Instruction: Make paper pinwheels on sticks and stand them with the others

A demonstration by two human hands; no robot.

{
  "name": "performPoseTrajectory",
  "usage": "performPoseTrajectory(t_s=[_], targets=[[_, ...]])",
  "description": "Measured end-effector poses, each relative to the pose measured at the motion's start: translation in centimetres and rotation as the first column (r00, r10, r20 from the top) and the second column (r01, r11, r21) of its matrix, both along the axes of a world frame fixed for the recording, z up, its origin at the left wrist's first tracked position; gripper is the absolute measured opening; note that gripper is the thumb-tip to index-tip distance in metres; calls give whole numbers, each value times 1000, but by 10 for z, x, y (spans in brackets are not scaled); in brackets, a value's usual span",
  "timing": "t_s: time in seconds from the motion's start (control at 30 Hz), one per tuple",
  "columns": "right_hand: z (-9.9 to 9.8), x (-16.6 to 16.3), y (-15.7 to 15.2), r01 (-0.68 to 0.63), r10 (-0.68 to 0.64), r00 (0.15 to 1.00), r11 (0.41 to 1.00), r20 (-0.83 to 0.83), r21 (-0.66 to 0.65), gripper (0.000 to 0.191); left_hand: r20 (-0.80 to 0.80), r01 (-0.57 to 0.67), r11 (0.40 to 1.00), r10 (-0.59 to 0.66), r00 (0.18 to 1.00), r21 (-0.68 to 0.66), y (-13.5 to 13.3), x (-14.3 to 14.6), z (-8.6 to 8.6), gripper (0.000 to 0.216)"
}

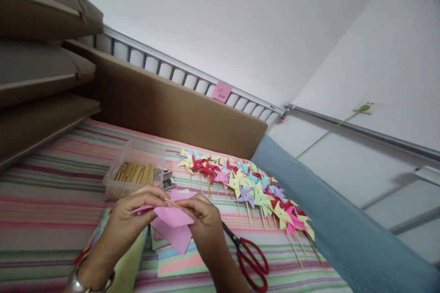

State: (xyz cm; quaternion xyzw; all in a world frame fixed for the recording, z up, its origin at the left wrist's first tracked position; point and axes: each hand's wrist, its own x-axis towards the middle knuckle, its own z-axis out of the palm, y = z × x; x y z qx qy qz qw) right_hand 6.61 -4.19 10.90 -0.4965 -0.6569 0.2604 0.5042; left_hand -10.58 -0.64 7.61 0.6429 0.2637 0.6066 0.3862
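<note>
Pink paper (173, 216), bent and flared, wooden stick (173, 203) at its upper edge, both hands (139, 205) (205, 214) pinching the paper.

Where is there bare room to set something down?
Striped cloth lies bare left of the plastic tub, and more narrowly between the scissors and pinwheels. Crowded: in front of the tub, with left hand, right hand and coloured paper.

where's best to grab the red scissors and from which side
Probably by the red handles of the scissors, from above on the person's right: both loops lie uncovered on the striped cloth, angled toward the person, while the blades run behind the right hand, tips hidden.
</note>
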Motion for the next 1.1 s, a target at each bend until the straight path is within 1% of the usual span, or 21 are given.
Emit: performPoseTrajectory(t_s=[0.23,0.6,0.83,0.97,1.1], targets=[[-2,1,2,11,-11,1000,1000,18,-2,13,10,4,1000,-3,1000,-31,0,1,0,10],[-4,-1,3,-5,5,1000,1000,6,-10,14,8,29,998,-29,1000,-51,1,0,-4,6],[-3,-2,2,-19,19,1000,999,-5,-33,28,-7,3,998,-3,1000,-57,-1,1,-1,6],[-5,-1,3,-12,12,1000,1000,-18,-24,21,-2,38,997,-38,999,-63,-1,0,-2,6],[-8,0,5,-5,5,1000,1000,-3,1,15,-2,48,996,-48,999,-78,0,1,-3,6]])
